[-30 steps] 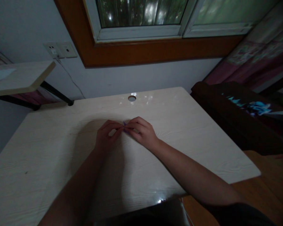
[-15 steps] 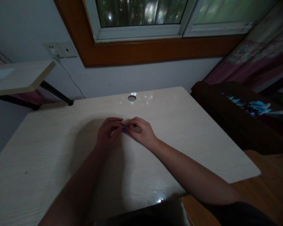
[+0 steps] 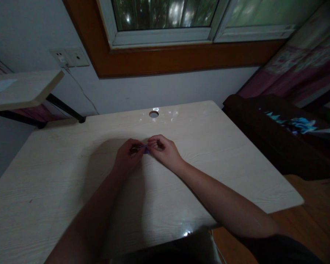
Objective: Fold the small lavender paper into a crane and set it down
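Purple piece (image 3: 146, 150): held between desk's (image 3: 222, 172) near and far edges | left hand (image 3: 125, 156): fingers clamped on it | right hand (image 3: 167, 151): touching, grip cannot be told | judged light, easily creased; edges best pinched

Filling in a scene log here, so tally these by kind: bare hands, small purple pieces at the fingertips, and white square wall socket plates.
Bare hands (left hand, right hand): 2
Small purple piece, partly hidden by fingers: 1 visible
White square wall socket plates: 2
Total: 5
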The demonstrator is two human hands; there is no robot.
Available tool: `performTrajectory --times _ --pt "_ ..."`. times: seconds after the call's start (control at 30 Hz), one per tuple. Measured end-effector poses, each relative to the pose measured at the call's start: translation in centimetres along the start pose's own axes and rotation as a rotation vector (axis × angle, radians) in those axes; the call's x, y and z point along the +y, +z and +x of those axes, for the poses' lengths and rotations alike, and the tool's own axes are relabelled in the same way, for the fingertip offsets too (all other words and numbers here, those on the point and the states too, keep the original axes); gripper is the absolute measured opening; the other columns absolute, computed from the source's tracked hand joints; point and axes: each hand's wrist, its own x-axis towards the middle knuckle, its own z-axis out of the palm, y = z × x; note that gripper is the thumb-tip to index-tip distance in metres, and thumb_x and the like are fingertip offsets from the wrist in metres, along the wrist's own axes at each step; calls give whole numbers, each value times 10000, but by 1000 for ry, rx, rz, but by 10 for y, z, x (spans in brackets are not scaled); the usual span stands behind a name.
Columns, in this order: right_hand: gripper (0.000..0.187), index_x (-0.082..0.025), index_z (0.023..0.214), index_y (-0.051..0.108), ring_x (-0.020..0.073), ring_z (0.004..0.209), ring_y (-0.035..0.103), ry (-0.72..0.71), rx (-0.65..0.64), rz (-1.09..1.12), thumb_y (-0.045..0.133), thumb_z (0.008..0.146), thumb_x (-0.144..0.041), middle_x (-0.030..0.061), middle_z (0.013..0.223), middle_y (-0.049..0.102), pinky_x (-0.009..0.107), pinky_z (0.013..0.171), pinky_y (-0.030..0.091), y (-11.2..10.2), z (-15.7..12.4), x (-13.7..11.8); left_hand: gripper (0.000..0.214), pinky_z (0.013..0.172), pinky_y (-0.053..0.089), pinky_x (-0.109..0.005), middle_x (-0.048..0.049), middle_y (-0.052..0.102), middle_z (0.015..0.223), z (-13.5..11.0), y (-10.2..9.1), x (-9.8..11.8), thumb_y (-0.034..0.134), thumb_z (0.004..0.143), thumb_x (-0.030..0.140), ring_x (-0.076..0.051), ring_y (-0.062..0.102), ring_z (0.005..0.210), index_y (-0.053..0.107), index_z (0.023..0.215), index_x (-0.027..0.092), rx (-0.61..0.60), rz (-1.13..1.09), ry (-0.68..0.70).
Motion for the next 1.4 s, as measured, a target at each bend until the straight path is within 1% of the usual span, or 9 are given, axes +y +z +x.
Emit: performTrajectory --times 0.13,0.23,0.4,0.57,0.7,0.83,1.03,1.23,1.4 --pt "201 -190 998 642 131 759 678 1 11 -3 699 818 -260 40 883 716 271 711 565 0 0 -3 149 656 561 -245 -14 660 834 0 1 -2 705 812 297 -134 653 724 636 898 196 4 80 -15" --pt "199 -196 987 645 138 771 679 28 4 5 707 818 -282 44 889 712 275 719 564 0 0 -2 141 674 558 -244 -13 658 839 0 1 -2 692 818 297 -135 656 742 636 902 198 31 106 -68" --pt "218 -215 988 642 151 790 682 75 -14 52 721 805 -302 49 917 713 285 722 564 1 0 3 165 702 565 -263 -16 666 847 -1 1 -1 683 822 320 -145 679 749 626 916 196 48 46 -141" --pt "215 -219 1003 640 154 806 686 77 -8 60 707 807 -275 47 928 717 290 734 565 2 1 4 198 705 561 -266 -15 673 837 0 1 -1 694 809 326 -150 689 748 612 928 192 56 18 -186" --pt "185 -219 1003 648 151 790 676 38 -20 -52 682 825 -253 44 929 713 301 750 560 -1 1 0 186 675 547 -251 -17 690 839 1 1 2 688 813 324 -144 678 731 629 928 191 14 80 -180" --pt "192 -224 1029 651 160 810 669 -11 -27 -152 677 842 -262 49 950 706 309 766 551 -2 0 -2 133 697 557 -257 -19 708 843 1 2 7 681 815 298 -146 679 738 653 891 192 -2 137 -157" --pt "162 -225 1017 655 154 793 657 -42 -25 -249 657 856 -241 35 910 697 295 758 537 -3 1 -5 132 715 568 -259 -12 721 835 0 2 8 695 805 296 -148 688 736 662 890 200 6 138 -161" --pt "154 -228 1007 656 170 817 659 -54 -5 -294 657 854 -241 38 908 698 310 769 534 -4 1 -4 174 717 571 -272 -21 722 835 -1 2 0 694 807 352 -158 698 741 663 898 207 40 84 -179" --pt "138 -229 1001 657 170 826 657 -63 16 -264 646 864 -236 40 923 697 315 777 535 -4 1 -4 167 725 570 -278 -25 719 833 -1 2 -1 697 798 335 -161 697 747 666 897 204 64 69 -178"
